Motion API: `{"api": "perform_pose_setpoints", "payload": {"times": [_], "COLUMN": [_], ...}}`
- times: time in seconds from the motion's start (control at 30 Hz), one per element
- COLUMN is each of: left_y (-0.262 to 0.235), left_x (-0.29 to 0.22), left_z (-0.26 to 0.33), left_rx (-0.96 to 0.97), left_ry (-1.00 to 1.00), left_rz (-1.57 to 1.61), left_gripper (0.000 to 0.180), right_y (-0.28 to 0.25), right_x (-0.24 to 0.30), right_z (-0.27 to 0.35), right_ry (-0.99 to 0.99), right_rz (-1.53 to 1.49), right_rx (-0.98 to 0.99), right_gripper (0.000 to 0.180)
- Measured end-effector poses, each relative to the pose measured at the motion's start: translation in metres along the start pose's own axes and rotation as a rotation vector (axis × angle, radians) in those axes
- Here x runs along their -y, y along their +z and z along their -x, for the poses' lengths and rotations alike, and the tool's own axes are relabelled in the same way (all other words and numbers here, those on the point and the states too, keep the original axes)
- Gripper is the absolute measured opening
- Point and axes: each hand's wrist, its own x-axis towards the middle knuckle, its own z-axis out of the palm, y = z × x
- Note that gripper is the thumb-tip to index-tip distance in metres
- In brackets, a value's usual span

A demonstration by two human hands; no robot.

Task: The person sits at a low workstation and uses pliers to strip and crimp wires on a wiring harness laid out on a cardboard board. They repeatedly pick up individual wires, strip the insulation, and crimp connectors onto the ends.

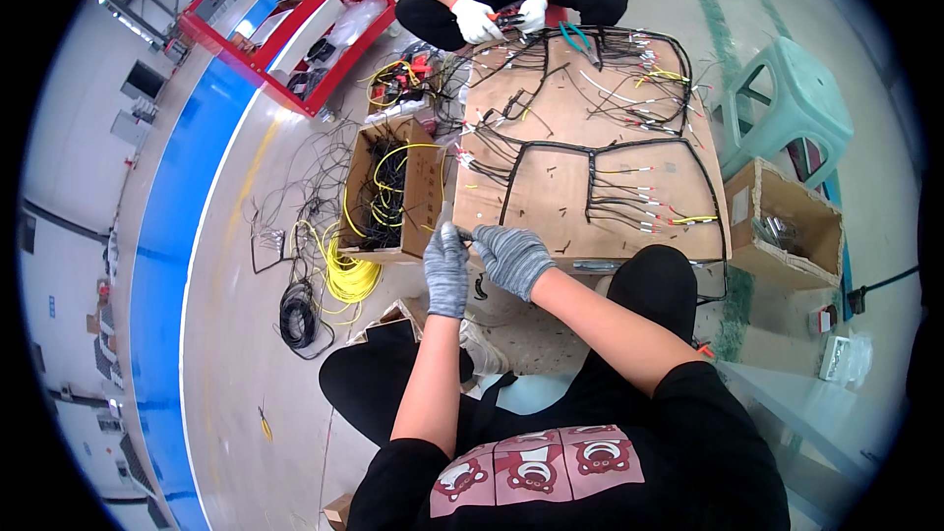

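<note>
My left hand [445,270], in a grey knitted glove, is closed at the near left corner of a wooden board [551,192]. Beside it my right hand [511,258], gloved alike, has its fingers bent in towards the left one. Between the fingertips shows a small dark piece [464,234], mostly covered by the gloves, so its kind is unclear. A black wire harness [559,146] lies on the board, with branches ending in red and white tips. One of its branches runs down to my right hand and goes out of sight there.
Across the board a co-worker's white-gloved hands [501,20] hold a red and black tool, near teal-handled pliers [578,37]. Left stand a carton [425,187] of wires, yellow coils [351,275] and a red cart [285,29]. Right are a green stool [801,88] and another carton [787,261].
</note>
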Motion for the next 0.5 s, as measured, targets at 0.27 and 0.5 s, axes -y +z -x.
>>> {"api": "perform_pose_setpoints", "payload": {"times": [0.27,0.5], "left_y": [-0.013,-0.024], "left_x": [-0.025,-0.008], "left_z": [-0.008,-0.020], "left_rx": [0.198,0.196], "left_ry": [-0.216,-0.330], "left_rz": [0.167,0.120], "left_gripper": [0.028,0.017], "right_y": [0.000,0.003], "right_x": [-0.013,-0.016], "right_z": [-0.014,-0.013], "right_ry": [-0.102,-0.057], "right_rz": [-0.100,-0.004], "right_rx": [0.008,0.197], "right_gripper": [0.021,0.038]}}
